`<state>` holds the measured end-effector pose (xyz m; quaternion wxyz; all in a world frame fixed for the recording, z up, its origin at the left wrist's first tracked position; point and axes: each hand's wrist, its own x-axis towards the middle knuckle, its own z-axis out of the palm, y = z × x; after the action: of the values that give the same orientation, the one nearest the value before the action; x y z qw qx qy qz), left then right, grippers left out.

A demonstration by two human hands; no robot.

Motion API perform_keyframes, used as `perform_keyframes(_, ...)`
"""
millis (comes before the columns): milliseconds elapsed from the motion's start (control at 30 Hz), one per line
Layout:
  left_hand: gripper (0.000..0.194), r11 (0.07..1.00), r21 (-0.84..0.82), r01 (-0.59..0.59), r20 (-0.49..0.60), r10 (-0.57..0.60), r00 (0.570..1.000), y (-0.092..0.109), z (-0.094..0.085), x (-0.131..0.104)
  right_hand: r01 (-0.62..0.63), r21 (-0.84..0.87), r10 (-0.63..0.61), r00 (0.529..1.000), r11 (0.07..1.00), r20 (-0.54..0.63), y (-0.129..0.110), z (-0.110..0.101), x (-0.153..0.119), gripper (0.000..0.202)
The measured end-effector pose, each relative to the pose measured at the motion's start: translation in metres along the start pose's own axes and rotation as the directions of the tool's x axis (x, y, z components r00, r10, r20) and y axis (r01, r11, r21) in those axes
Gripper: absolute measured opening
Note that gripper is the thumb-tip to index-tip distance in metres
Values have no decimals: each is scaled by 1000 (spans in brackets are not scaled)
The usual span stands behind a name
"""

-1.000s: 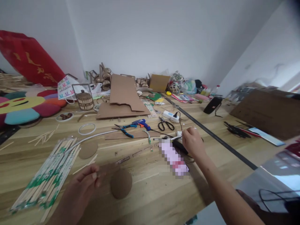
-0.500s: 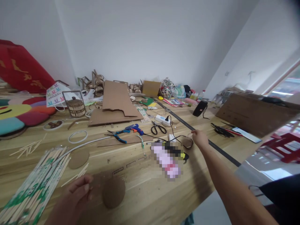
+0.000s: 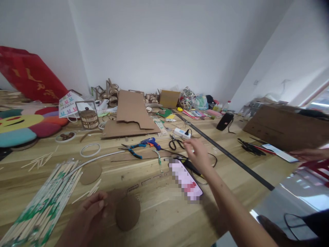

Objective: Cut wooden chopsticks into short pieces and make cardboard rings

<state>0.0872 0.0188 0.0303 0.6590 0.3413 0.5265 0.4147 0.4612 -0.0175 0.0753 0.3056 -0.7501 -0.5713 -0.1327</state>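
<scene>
While the right hand [image 3: 197, 154] is hovering half-curled beyond the phone [image 3: 186, 181] in the head view, scissors [image 3: 174, 139] are lying by its fingertips, contact unclear, looking stiff, probably best taken by the loops; left of the phone, the left hand [image 3: 91, 210] is curling loosely beside a cardboard disc [image 3: 128, 212], any hold unclear.

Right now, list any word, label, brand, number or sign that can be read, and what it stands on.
No text can be read for certain.
Red bag: gold characters, too blurred.
White bag: multicoloured print, too small.
Wrapped chopsticks: green print, too blurred.
Black speaker: small label, unreadable.
Phone: screen pixelated.
</scene>
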Motion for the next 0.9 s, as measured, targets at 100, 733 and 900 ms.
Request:
perform_keyframes(100,29,1000,-11,8,64,-7,998,3,4,-1,367,204,-395,911,908,119,-70,3,-28,15)
perform_keyframes(733,33,556,665,-498,342,366,866,-15,2,12,405,161,-434,800,900,415,-100,-6,-46,7)
perform_keyframes(900,62,10,867,-499,485,214,848,-41,15,3,444,62,-424,794,894,436,-98,-13,-47,5)
